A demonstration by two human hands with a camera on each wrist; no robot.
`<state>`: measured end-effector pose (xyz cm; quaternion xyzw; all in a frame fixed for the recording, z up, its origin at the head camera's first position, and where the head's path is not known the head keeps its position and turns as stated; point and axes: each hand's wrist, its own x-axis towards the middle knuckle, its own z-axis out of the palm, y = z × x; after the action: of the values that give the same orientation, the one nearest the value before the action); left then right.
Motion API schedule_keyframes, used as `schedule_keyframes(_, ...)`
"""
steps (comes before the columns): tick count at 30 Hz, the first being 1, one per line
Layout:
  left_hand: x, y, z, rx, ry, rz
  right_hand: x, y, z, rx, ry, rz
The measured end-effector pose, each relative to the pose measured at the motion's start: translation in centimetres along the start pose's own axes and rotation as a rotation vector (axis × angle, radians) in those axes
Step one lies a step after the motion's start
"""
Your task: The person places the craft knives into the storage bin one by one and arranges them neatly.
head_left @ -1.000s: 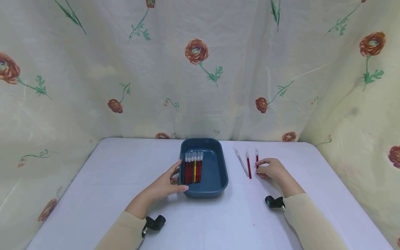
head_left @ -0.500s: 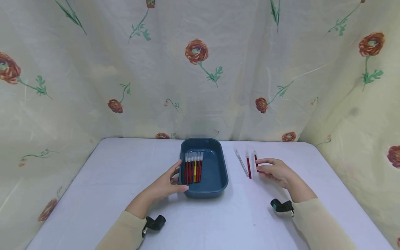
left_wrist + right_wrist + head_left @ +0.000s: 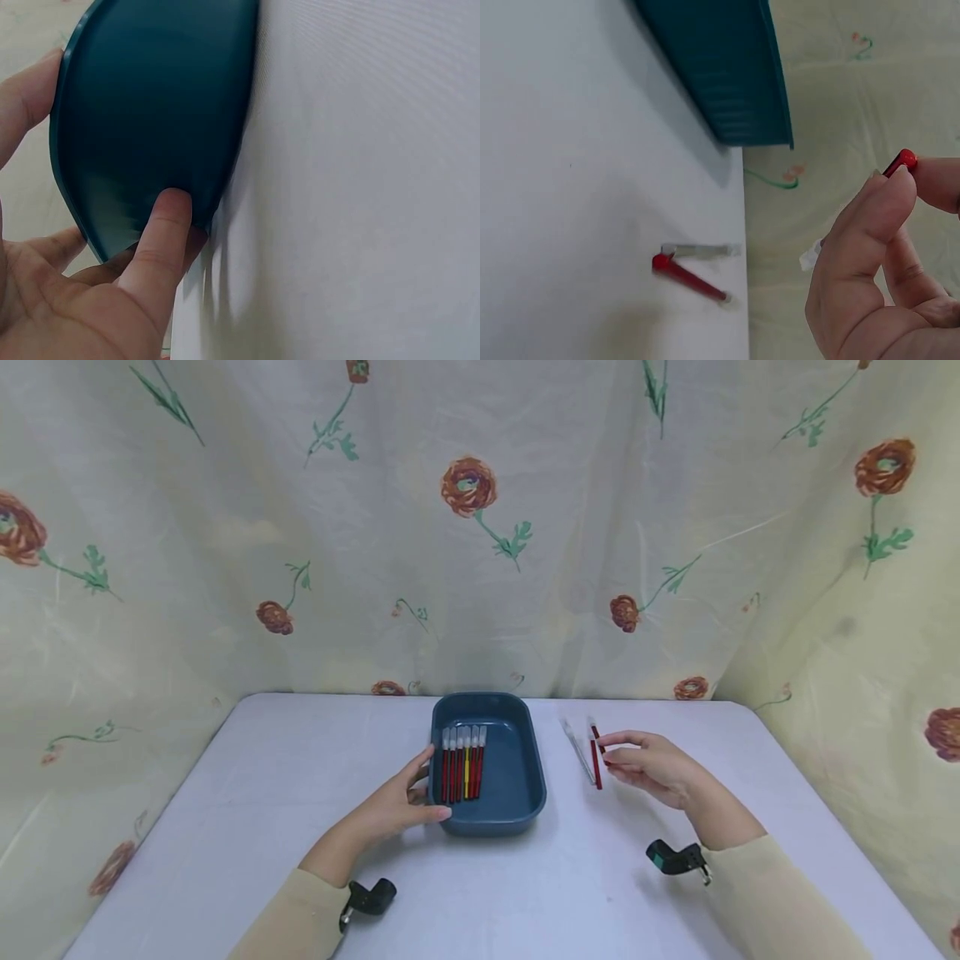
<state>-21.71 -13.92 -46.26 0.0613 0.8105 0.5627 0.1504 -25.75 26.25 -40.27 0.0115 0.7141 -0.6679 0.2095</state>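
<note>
My right hand (image 3: 651,770) pinches a slim red pen (image 3: 906,158) with a whitish cap between thumb and fingertips. Much of the pen is hidden by the fingers. Below it on the table lie another red pen (image 3: 597,775) and a clear, silvery pen (image 3: 578,752), their near ends close together. A dark blue tray (image 3: 513,820) stands at the middle. Along its left half is a row of several capped pens (image 3: 459,767), mostly red and one yellow. My left hand (image 3: 392,808) rests against the tray's left side, fingers spread, thumb at the near left corner.
A white-covered table (image 3: 517,902) carries everything. A pale curtain (image 3: 555,577) with orange flowers hangs behind it and around both sides. Small black cameras (image 3: 371,897) sit on both wrists. The tray's right half shows bare floor.
My right hand has lifted the rightmost red pen and carried it left, over the other two loose pens. My left hand and the tray stay where they were.
</note>
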Motion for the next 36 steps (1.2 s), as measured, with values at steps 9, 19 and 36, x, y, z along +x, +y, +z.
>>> schedule_keyframes(9, 0.0, -0.2, 0.0, 0.004, 0.003, 0.0, -0.3, -1.4, 2.1, -0.046, -0.028, -0.004)
schedule_keyframes(19, 0.0, -0.2, 0.0, 0.02, 0.006, -0.008, 0.7, -2.2, 5.3, -0.048, -0.057, 0.002)
schedule_keyframes(36, 0.0, -0.1, 0.0, 0.022, 0.005, 0.005, 3.3, -2.5, 9.9, -0.105, -0.07, 0.066)
